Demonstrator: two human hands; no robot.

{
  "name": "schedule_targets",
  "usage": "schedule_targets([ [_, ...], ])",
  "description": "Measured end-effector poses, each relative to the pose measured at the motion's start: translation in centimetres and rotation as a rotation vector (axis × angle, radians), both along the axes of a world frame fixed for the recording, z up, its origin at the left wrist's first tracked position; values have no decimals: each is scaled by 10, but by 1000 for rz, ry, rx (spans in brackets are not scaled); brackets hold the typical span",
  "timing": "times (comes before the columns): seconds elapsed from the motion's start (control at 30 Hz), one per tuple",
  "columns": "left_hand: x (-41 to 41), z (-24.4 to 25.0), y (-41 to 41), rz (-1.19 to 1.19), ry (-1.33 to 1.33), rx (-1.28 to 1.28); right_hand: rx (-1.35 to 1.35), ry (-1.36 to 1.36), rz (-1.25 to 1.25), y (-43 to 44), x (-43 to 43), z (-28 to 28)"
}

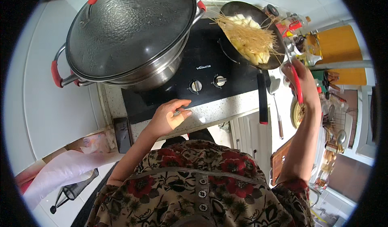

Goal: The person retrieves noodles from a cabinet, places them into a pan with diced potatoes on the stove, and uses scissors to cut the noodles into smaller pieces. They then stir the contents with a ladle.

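On the right of the black glass hob (201, 57), a dark frying pan (238, 7) holds dry thin noodles (251, 34). They lie over pale, cut pieces of food (257, 57) that look like vegetables. The pan's black handle (263, 102) points toward me and no hand is on it. Beside the pan's right rim, my right hand (298, 75) grips a red-handled utensil (296, 86); its working end is hard to make out. My left hand (171, 116) hovers at the hob's front edge near the control knobs (196, 86), fingers apart, holding nothing.
A large steel pot (160, 72) with a fogged glass lid (130, 30) and red-gripped handles covers the hob's left. A metal spatula (275, 96) and a plate (297, 114) lie on the right counter. Bottles (297, 24) crowd behind. A phone (122, 134) rests at the left.
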State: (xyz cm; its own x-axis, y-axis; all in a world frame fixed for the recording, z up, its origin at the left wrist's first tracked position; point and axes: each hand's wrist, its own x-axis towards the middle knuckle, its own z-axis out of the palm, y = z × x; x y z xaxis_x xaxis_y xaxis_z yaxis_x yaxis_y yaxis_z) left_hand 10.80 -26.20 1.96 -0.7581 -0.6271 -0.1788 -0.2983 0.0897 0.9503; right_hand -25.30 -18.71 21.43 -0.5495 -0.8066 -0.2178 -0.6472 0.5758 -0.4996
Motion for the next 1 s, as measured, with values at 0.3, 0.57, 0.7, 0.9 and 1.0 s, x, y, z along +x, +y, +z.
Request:
schedule_targets([
  [0.3,-29,16,9,-118,-85,-2,-159,-214,-283,116,-8,-62],
  [0.57,-68,34,29,-120,-173,-130,-217,-357,-354,147,-47,-73],
  [0.7,-89,40,38,-100,-148,-42,-226,-776,-323,160,-72,-81],
  [0.9,-117,49,46,-90,-94,-109,-81,-772,-293,139,-91,-159],
  [1.0,-125,57,45,-53,-126,-63,-247,-680,-319,129,-102,-171],
])
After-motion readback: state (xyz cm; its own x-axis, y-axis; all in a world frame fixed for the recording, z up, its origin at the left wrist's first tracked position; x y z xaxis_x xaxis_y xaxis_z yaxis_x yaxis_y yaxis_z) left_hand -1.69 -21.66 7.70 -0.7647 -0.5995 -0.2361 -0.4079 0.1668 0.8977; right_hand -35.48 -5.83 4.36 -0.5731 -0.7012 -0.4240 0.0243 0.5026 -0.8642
